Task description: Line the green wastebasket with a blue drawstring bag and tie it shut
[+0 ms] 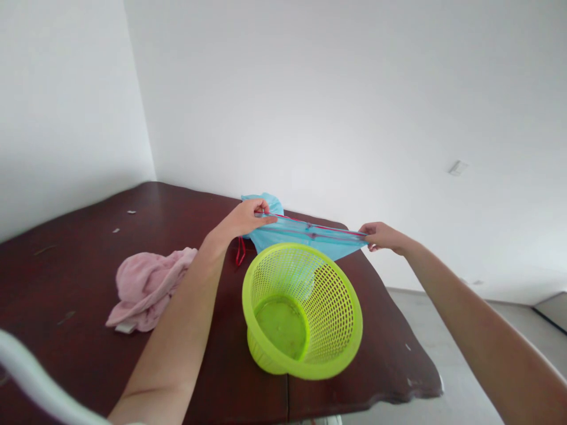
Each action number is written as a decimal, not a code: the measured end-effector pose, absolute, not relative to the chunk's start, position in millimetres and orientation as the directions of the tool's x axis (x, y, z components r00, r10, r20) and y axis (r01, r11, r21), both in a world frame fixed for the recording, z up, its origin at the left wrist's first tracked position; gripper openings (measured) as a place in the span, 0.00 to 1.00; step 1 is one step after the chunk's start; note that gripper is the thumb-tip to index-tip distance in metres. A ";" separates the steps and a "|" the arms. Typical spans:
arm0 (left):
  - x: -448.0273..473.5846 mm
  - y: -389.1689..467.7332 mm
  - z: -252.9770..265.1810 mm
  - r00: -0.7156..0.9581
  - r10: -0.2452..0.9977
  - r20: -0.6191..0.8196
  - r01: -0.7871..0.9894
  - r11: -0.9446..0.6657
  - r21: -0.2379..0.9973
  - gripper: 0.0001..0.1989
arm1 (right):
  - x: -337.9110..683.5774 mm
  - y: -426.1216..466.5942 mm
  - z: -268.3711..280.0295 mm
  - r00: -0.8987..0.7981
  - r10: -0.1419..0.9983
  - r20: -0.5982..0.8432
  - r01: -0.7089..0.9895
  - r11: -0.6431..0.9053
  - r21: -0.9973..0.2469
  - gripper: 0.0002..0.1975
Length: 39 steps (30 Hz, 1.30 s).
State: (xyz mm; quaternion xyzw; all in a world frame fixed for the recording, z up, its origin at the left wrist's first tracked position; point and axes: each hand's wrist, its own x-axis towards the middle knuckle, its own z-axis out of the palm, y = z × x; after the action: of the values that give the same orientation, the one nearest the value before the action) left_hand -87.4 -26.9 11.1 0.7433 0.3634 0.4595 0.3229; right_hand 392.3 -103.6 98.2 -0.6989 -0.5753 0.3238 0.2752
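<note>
Blue bag with a red drawstring hangs stretched between our hands above the green basket on the table; our left hand and right hand each pinch an end in clenched fingers. Pink cloth lies left.

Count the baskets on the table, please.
1. The green basket stands on the dark table, near its front edge, just below the blue bag that the left hand and right hand stretch between them. No other basket shows.
</note>
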 end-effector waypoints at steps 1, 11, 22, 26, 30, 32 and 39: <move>-89.6 -26.8 10.8 0.301 0.845 0.443 0.277 -0.522 0.807 0.20 | 392.1 -101.7 98.2 0.152 0.983 -0.105 0.607 -0.176 -0.775 0.12; -105.0 -18.9 -1.4 -0.072 0.912 0.405 0.391 -0.348 0.852 0.15 | 377.0 -96.0 93.1 0.319 0.947 -0.039 0.392 -0.170 -0.904 0.16; -62.6 -21.0 6.4 0.151 0.980 0.130 -0.235 -0.092 0.968 0.19 | 357.5 -93.7 96.2 0.511 0.809 0.290 0.043 0.313 -0.949 0.17; -47.3 -26.5 19.4 0.246 0.963 0.114 -0.452 0.009 0.892 0.15 | 350.6 -111.5 72.5 0.540 0.788 0.295 -0.111 0.414 -0.903 0.20; -49.3 -27.8 13.8 0.273 0.961 0.031 -0.228 0.033 0.973 0.11 | 347.4 -139.4 41.8 0.497 0.855 0.146 -0.155 0.253 -0.955 0.16; -57.9 -28.0 7.8 0.265 0.964 -0.002 -0.113 0.033 0.993 0.09 | 347.9 -152.8 33.3 0.472 0.879 0.066 -0.173 0.166 -0.971 0.12; -106.4 -35.3 6.0 0.313 0.949 0.046 0.261 -0.132 0.956 0.25 | 329.7 -157.8 37.7 0.362 0.928 -0.094 -0.179 -0.030 -0.983 0.20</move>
State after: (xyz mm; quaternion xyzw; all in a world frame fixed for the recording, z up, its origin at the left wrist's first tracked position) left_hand -106.4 -35.3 6.0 0.6585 0.4592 0.3641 0.4722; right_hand 329.7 -157.8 37.7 -0.5562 -0.3366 0.4537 0.6095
